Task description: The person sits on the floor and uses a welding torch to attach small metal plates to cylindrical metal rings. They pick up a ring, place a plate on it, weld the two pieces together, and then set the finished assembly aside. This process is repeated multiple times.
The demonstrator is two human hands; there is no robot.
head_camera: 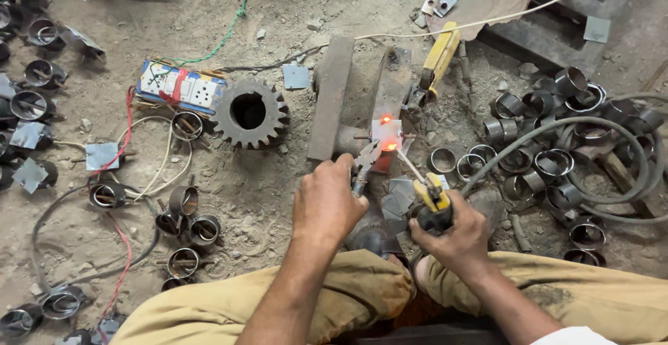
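Left hand (327, 202): grip clamped on pliers (364, 164) pinching small square plate (387, 135), centre frame.
Right hand (449, 237): grip closed round yellow electrode holder (431, 195).
Progress: two spots glow; seam looks unfinished.
Left: loose rings (550, 157), right of frame.

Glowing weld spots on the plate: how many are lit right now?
2. One glowing spot sits near the top of the small square plate; the other is at its lower edge, at the electrode tip. Others may be hidden behind the pliers.
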